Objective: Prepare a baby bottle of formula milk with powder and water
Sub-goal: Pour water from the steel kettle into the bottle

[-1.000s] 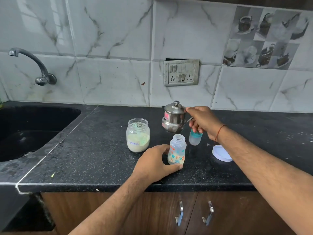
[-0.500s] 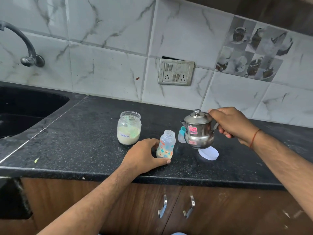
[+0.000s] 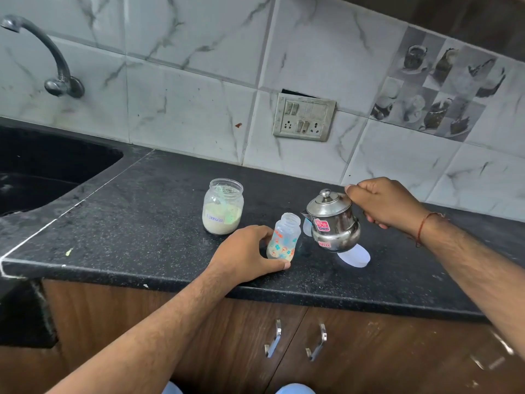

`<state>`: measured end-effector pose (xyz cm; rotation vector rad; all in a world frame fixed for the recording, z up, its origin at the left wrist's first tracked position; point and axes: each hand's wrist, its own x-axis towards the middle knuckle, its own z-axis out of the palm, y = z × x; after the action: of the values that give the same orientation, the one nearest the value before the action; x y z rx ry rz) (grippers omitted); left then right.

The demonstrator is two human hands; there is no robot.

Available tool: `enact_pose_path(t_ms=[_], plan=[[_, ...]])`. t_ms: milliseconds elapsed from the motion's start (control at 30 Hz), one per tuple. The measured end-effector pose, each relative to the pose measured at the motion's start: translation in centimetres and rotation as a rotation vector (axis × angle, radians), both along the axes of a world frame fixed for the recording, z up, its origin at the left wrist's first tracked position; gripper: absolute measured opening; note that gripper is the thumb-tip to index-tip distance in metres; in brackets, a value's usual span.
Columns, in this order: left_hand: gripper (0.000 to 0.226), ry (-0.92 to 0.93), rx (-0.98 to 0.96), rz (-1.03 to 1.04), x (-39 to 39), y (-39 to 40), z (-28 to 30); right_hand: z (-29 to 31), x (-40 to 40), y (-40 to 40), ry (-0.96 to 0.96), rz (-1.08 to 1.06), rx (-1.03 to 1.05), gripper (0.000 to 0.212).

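An open baby bottle [image 3: 283,238] with coloured prints stands on the black counter [image 3: 142,228]; my left hand [image 3: 245,253] grips its lower part. My right hand [image 3: 382,201] holds the handle of a small steel kettle [image 3: 332,221], lifted just right of the bottle, its spout close to the bottle's mouth. Left of the bottle stands an open glass jar [image 3: 223,206] labelled formula, about half full of pale powder. The bottle's teat cap [image 3: 306,226] is mostly hidden behind the kettle.
A white round lid [image 3: 356,255] lies on the counter under the kettle. A black sink [image 3: 42,169] with a wall tap [image 3: 54,58] is at the left. A switch plate [image 3: 304,118] sits on the tiled wall. Cabinet doors with handles [image 3: 274,342] are below.
My right hand has carried the kettle from behind the bottle round to its right side, and now nearer the bottle's mouth. My left hand has kept its grip on the bottle.
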<state>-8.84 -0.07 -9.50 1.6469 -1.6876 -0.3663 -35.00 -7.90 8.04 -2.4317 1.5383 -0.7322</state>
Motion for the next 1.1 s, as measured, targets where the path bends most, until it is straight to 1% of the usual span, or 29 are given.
enact_pose_path(t_ms=[300, 633, 933, 1100], plan=[[0.072, -0.006, -0.001, 0.004, 0.2, -0.3, -0.1, 1.2, 1.2, -0.3, 0.151, 0.03, -0.094, 0.051], [0.066, 0.006, -0.013, 0.003, 0.2, -0.2, -0.3, 2.2, 2.0, -0.4, 0.238, 0.052, -0.125, 0.048], [0.064, 0.018, -0.012, 0.004, 0.2, -0.3, -0.3, 2.5, 2.3, -0.7, 0.308, 0.081, -0.151, 0.051], [0.064, 0.016, -0.005, 0.0, 0.2, -0.4, -0.3, 2.7, 2.5, -1.1, 0.349, 0.101, -0.202, 0.055]])
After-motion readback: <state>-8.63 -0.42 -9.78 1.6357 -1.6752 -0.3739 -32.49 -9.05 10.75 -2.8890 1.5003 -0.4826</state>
